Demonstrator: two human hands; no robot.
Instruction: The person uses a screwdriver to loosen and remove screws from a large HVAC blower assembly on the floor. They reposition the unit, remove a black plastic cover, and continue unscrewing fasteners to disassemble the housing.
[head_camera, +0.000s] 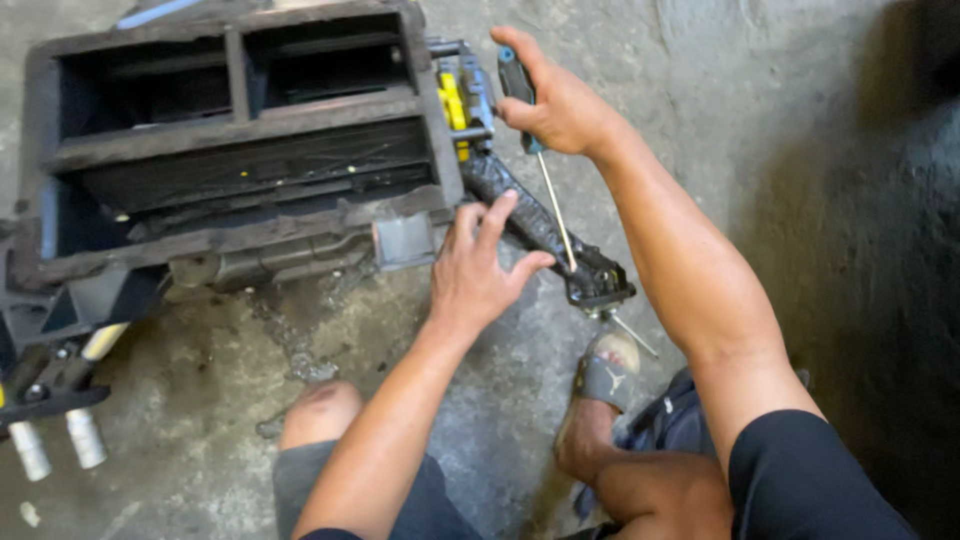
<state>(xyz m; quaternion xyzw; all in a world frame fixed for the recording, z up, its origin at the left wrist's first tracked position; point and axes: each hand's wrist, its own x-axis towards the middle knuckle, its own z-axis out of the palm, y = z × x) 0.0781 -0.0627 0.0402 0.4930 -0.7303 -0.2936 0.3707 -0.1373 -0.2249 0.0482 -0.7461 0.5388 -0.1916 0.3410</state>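
Note:
A large dusty black plastic housing (240, 130) with open compartments lies on the concrete floor. From its right side a black wrapped pipe (530, 215) runs down to a fitting (598, 285). My left hand (478, 268) rests on the pipe with fingers spread, beside a grey bracket (403, 240). My right hand (555, 100) grips a screwdriver (517, 85) with a black and blue handle. Its thin shaft (556, 210) points down toward the fitting. A yellow part (452, 105) sits on the housing's right side next to the handle.
Two white-capped metal tubes (60, 440) stick out at the lower left of the housing. My knee (320, 410) and my sandalled foot (603, 375) are near the bottom. A blue cloth (665, 415) lies by the foot. Dark shadow covers the floor at right.

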